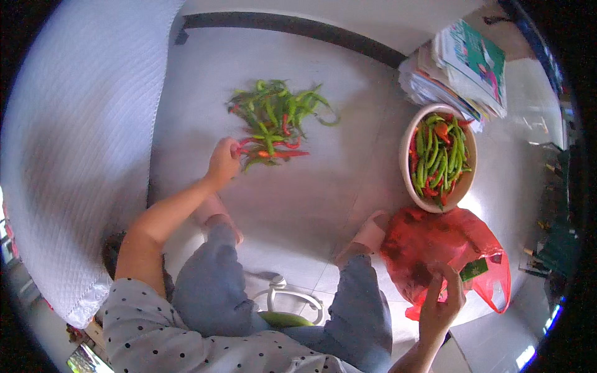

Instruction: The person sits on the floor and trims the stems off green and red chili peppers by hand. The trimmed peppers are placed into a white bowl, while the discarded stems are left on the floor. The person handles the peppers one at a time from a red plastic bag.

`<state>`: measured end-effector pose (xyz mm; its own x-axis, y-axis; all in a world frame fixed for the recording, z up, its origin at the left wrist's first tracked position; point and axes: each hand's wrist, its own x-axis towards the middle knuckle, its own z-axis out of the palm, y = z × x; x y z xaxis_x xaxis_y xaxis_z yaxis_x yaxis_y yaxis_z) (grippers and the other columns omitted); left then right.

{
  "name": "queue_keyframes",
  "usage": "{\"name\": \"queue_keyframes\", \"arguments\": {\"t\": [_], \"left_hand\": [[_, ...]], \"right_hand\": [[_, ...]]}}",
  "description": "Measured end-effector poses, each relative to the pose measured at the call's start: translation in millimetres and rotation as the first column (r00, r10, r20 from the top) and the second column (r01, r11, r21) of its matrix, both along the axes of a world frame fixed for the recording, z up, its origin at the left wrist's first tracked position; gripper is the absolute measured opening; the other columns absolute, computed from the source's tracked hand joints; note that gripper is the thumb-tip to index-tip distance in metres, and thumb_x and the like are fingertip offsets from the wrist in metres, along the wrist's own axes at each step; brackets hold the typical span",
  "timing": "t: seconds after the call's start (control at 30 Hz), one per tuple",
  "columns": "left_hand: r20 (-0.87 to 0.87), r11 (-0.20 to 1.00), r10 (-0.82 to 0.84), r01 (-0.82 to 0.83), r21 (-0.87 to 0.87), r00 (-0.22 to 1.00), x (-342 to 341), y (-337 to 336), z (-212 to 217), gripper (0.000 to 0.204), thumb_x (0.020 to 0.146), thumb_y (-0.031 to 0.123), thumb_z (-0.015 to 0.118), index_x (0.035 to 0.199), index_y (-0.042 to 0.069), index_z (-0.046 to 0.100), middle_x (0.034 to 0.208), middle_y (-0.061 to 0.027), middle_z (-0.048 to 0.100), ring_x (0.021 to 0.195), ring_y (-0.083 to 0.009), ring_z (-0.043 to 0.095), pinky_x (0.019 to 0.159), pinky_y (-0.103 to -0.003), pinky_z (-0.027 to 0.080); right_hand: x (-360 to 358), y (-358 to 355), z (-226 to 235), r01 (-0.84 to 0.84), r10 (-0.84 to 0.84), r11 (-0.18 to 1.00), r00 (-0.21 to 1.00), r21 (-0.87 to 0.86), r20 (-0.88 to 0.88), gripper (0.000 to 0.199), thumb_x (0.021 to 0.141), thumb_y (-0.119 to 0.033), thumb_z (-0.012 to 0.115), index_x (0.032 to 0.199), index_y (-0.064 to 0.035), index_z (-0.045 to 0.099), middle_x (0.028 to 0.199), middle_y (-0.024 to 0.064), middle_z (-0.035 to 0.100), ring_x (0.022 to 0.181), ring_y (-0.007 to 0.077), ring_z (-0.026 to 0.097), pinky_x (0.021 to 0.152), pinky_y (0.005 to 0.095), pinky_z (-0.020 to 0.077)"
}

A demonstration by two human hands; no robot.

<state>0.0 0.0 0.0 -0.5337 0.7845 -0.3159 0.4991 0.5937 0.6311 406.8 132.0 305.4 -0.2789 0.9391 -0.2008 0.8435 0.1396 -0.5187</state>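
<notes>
On the floor ahead lies a loose pile of green and red chili peppers (272, 109). My left hand (224, 164) is at its near left edge, fingertips closed on the end of a red chili pepper (246, 142). Over the red plastic bag (415, 242) at the right hovers my right hand (445, 303). Its thumb and fingers curl together in a pinch; anything between them is too small to make out. Beyond the bag, an oval, pale-rimmed basin (407, 180) holds many green and red chili peppers.
A stack of magazines and papers (463, 68) stands behind the basin. Along the left runs a quilted white cover (87, 137). My feet and jeans (214, 273) frame the near floor, with a white stool leg (280, 292) between them. A dark green card (474, 270) shows at the bag.
</notes>
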Motion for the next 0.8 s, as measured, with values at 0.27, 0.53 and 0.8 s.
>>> {"name": "queue_keyframes", "arguments": {"t": [0.27, 0.53, 0.8], "left_hand": [[-0.213, 0.974, -0.149, 0.180, 0.135, 0.966, -7.3, 10.4, -29.8, 0.030, 0.067, 0.003, 0.059, 0.096, 0.000, 0.051, 0.094, -0.0144, 0.056, 0.082, -0.0287, 0.056, 0.070, -0.035, 0.045], [0.346, 0.968, 0.081, 0.009, -0.250, 0.935, -11.1, 26.5, 3.8, 0.024, 0.067, 0.002, 0.056, 0.091, 0.002, 0.053, 0.086, -0.0174, 0.056, 0.084, -0.0324, 0.053, 0.072, -0.040, 0.044], [-0.361, 0.847, -0.481, 0.530, 0.044, 0.799, 38.5, 35.0, 36.0, 0.031, 0.068, 0.009, 0.059, 0.098, 0.003, 0.051, 0.105, -0.0153, 0.048, 0.099, -0.0305, 0.046, 0.082, -0.040, 0.039]], "right_hand": [[-98.7, -10.5, -29.2, -0.418, 0.405, 0.900, 0.907, -0.126, -0.117, 0.016, 0.070, 0.004, 0.054, 0.085, -0.0009, 0.058, 0.079, 0.0130, 0.059, 0.074, 0.0295, 0.057, 0.068, 0.0363, 0.0455], [-111.5, -14.2, -47.7, -0.516, 0.482, 0.841, 0.851, -0.164, -0.207, 0.015, 0.070, 0.001, 0.055, 0.085, -0.0013, 0.058, 0.075, 0.0131, 0.057, 0.069, 0.0291, 0.056, 0.063, 0.0368, 0.0452], [-107.3, -14.2, -53.5, -0.576, 0.521, 0.779, 0.814, -0.248, -0.257, 0.012, 0.073, 0.000, 0.054, 0.085, -0.0006, 0.058, 0.080, 0.0133, 0.060, 0.076, 0.0290, 0.058, 0.070, 0.0344, 0.0455]]}}
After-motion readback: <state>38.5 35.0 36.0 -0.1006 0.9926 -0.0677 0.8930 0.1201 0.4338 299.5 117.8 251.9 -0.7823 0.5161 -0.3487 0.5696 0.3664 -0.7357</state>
